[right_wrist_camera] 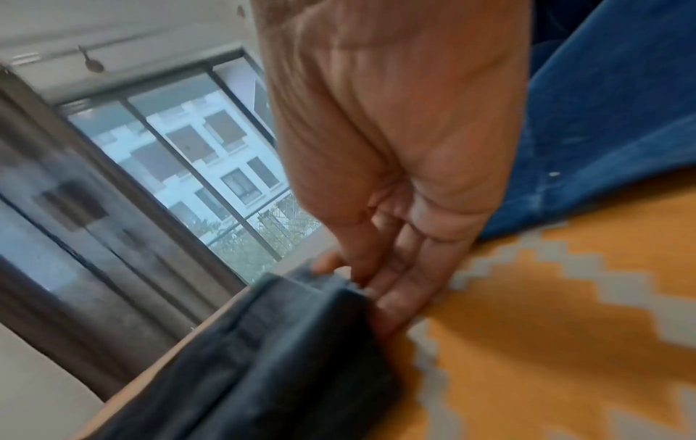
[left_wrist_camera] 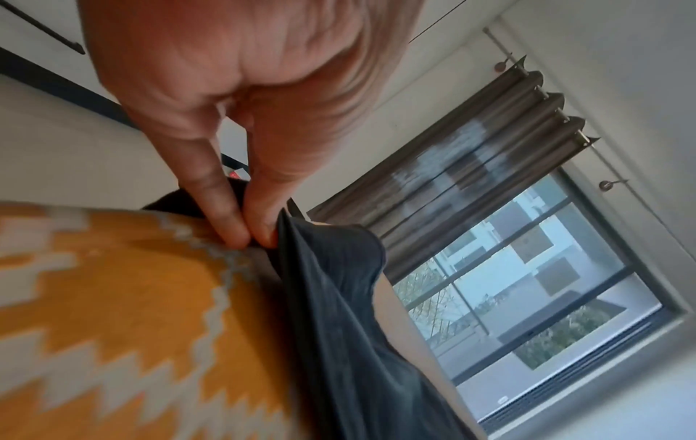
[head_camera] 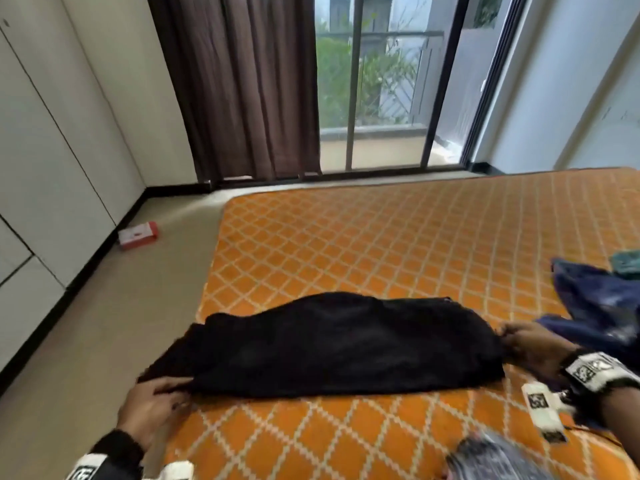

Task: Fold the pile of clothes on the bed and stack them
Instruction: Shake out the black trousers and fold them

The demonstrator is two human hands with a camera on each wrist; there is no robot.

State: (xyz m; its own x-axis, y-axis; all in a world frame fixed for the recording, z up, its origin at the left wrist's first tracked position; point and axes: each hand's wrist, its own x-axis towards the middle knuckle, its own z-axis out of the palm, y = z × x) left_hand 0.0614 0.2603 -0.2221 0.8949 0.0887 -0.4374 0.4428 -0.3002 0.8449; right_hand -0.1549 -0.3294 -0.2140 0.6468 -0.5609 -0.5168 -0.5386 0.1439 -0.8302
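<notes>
Crosswise on bed (head_camera: pixel 398 244): black garment (head_camera: pixel 329 344), left hand (head_camera: pixel 152 407) and right hand (head_camera: pixel 530 344) pinching opposite ends.

Room: brown curtain (head_camera: pixel 242 88) drawn over part of a tall sliding window (head_camera: pixel 391 81), well ahead of the hands; daylight, greenery and buildings outside. White cabinet doors (head_camera: pixel 52 140) far left of them. Beige floor (head_camera: pixel 69 341) with black skirting; small red-and-white box (head_camera: pixel 138 234) lying by it.
</notes>
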